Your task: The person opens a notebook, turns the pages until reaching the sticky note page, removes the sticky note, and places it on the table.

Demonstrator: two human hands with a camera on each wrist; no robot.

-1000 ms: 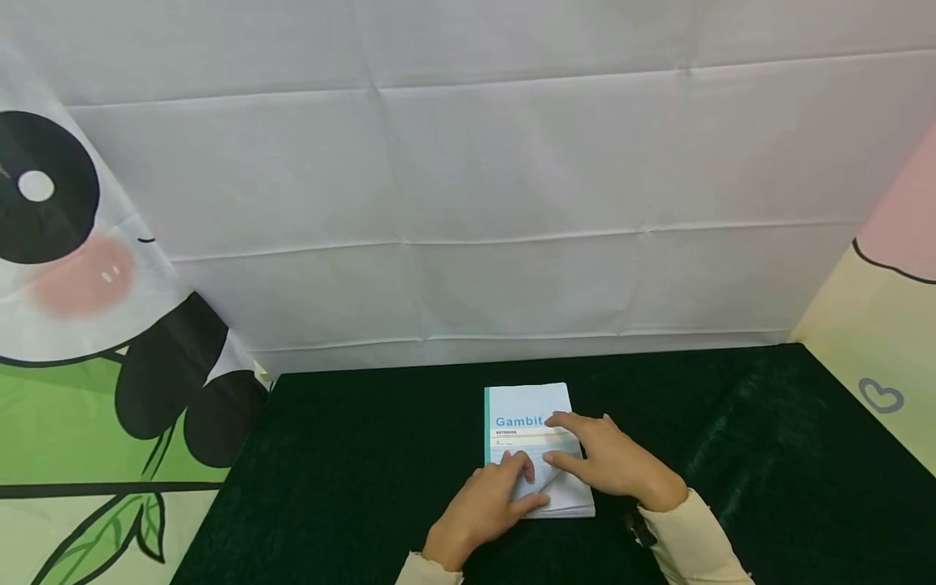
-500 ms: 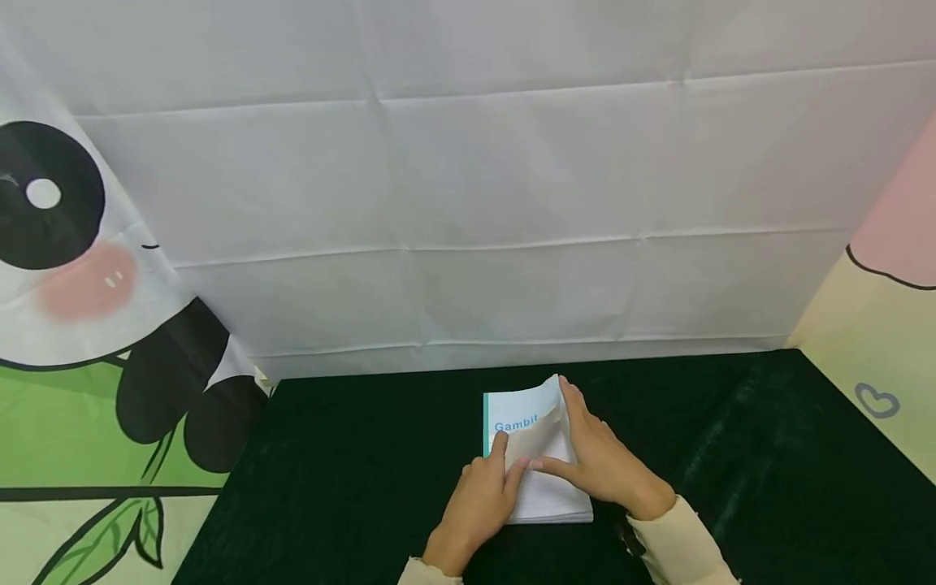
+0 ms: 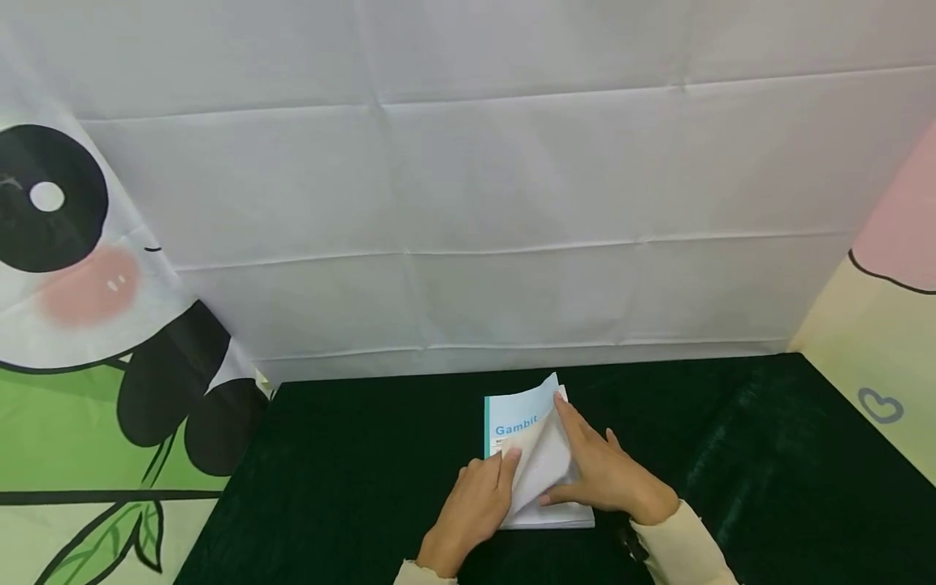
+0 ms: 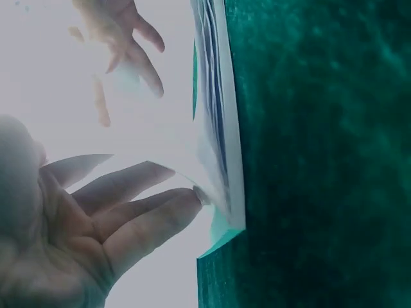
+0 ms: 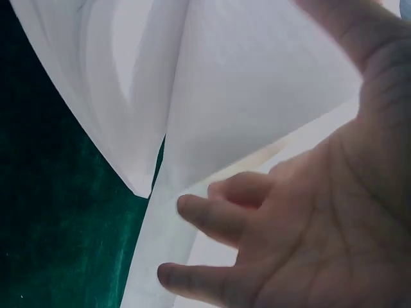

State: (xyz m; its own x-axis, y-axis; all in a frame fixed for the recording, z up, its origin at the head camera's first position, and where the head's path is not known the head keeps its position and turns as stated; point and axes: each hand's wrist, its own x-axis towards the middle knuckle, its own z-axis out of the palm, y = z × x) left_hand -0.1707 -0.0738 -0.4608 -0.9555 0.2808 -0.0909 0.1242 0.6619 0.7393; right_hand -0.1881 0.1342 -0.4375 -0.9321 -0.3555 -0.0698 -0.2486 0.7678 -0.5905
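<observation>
A light-blue notebook [image 3: 521,416] printed "Gambit" lies on the dark green cloth [image 3: 351,471], near the front middle. Its cover [image 3: 543,463] is lifted and curls to the left, white underside showing. My right hand [image 3: 610,481] lies against that underside, with the index finger along the raised edge up to the top corner and the thumb low on the page beneath. My left hand [image 3: 475,504] touches the cover's lower left edge with straight fingers [image 4: 151,215]. In the right wrist view the curled cover [image 5: 257,90] fills the frame above my fingers [image 5: 212,218].
A white creased sheet [image 3: 475,203] hangs behind the table. A panda-print cloth [image 3: 88,325] closes off the left side and a cream and pink cloth [image 3: 877,357] the right. Green cloth shows on both sides of the notebook.
The cover, flat a second ago, has been peeled up from its lower right corner and now curls further left. My right hand has slid under it, while my left fingers shifted along its edge.
</observation>
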